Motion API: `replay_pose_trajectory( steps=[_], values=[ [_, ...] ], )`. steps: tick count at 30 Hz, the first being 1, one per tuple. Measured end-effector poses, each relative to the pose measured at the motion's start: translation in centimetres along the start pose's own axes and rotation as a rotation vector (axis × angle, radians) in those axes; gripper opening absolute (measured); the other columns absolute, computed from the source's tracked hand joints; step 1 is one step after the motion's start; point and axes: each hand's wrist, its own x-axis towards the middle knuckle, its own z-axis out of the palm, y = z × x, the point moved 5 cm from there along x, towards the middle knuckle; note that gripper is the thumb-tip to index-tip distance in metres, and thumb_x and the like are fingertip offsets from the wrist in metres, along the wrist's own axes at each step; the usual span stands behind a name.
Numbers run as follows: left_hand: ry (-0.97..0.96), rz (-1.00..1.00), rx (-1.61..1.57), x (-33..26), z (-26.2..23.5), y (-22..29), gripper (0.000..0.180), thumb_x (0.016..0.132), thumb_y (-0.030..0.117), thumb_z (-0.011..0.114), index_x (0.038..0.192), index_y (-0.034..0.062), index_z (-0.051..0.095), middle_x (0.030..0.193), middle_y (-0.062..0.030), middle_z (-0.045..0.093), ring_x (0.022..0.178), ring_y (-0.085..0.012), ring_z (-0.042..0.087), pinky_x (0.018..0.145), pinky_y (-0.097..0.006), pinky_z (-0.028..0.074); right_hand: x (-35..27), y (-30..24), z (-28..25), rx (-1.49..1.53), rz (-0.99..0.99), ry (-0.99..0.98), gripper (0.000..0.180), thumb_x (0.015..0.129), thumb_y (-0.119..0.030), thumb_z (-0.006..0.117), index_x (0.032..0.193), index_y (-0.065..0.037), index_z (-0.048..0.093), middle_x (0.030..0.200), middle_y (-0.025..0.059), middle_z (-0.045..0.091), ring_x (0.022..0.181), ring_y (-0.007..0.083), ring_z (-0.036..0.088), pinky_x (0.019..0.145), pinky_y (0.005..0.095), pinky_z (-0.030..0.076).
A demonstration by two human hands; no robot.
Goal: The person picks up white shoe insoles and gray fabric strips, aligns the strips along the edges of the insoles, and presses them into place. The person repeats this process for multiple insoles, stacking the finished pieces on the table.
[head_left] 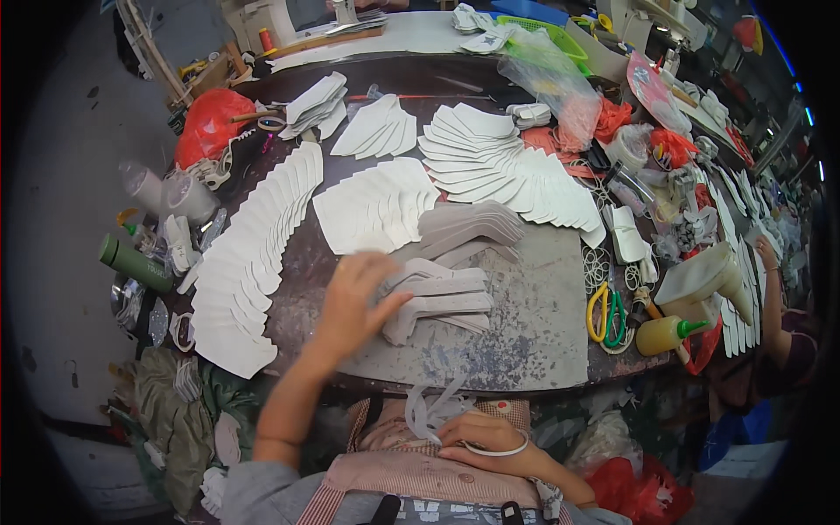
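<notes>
The left hand [354, 293] rests with loosely spread fingers on a stack of grey boomerang-shaped cut pieces [442, 297] at the middle of the worktop [542, 341]. The right hand [486, 437], in the lap, pinches thin white strips [433, 407].

The left hand [354, 293] reaches up to mid-frame, fingers spread and slightly blurred. The right hand [486, 437] lies low at bottom centre, fingers curled loosely.

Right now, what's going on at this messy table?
A person sits at a dark worktable covered in fanned rows of white cut pieces. Their left hand rests on a small stack of grey boot-shaped pieces lying on a grey mat. Their right hand is down at the lap, holding thin white strips. Yellow-handled scissors and a yellow glue bottle lie to the right.
</notes>
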Motion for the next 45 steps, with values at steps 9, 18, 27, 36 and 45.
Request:
replay_pose_trajectory(
  steps=[9,18,27,36,45],
  values=[
    [0.021,0.022,0.098,-4.2,4.4,3.3,0.036,0.075,0.002,0.072,0.111,0.0032,0.066,0.107,-0.0136,0.06,0.1,-0.0328,0.058,0.085,-0.042,0.048,1.5,-2.0,0.0,-0.089,-0.093,0.041,0.017,0.084,-0.011,0.078,0.092,-0.002,0.067,0.097,0.0097,0.069,0.088,0.0255,0.067,0.078,0.0339,0.052],
    [-0.171,-0.261,-0.245,-6.3,2.4,3.9,0.038,0.079,-0.002,0.067,0.115,0.0002,0.057,0.113,-0.0181,0.058,0.108,-0.0385,0.056,0.092,-0.045,0.046,1.4,-3.5,-1.5,-0.248,-0.125,0.007,0.025,0.08,-0.013,0.08,0.102,-0.004,0.071,0.096,0.0072,0.065,0.083,0.0224,0.063,0.069,0.0331,0.05],
    [-0.45,-0.404,-0.924,-6.2,0.4,4.2,0.055,0.102,0.012,0.052,0.152,0.0039,0.032,0.12,-0.0135,0.058,0.111,-0.0236,0.057,0.096,-0.035,0.045,4.8,-7.8,-3.2,-0.803,-0.498,-0.118,0.023,0.076,-0.021,0.063,0.097,-0.01,0.062,0.084,0.0013,0.05,0.077,0.0162,0.053,0.065,0.0285,0.039],
    [-0.426,-0.378,-0.984,-5.9,-0.9,7.1,0.077,0.096,0.0,0.055,0.159,0.0068,0.011,0.107,-0.0139,0.067,0.101,-0.0192,0.061,0.095,-0.033,0.046,9.4,-3.6,-5.9,-0.341,-0.321,0.032,0.018,0.079,-0.002,0.068,0.095,-0.004,0.063,0.085,0.0106,0.058,0.079,0.029,0.058,0.07,0.0386,0.048],
    [-0.31,-0.573,-1.245,-8.0,0.3,5.4,0.056,0.106,0.016,0.047,0.155,0.0038,0.025,0.111,-0.0047,0.059,0.083,-0.0083,0.051,0.075,-0.023,0.044,5.5,-3.0,-0.2,-0.883,-0.754,0.112,0.016,0.071,-0.016,0.064,0.08,-0.003,0.065,0.099,0.012,0.066,0.098,0.0253,0.063,0.093,0.0455,0.05]
  ],
)
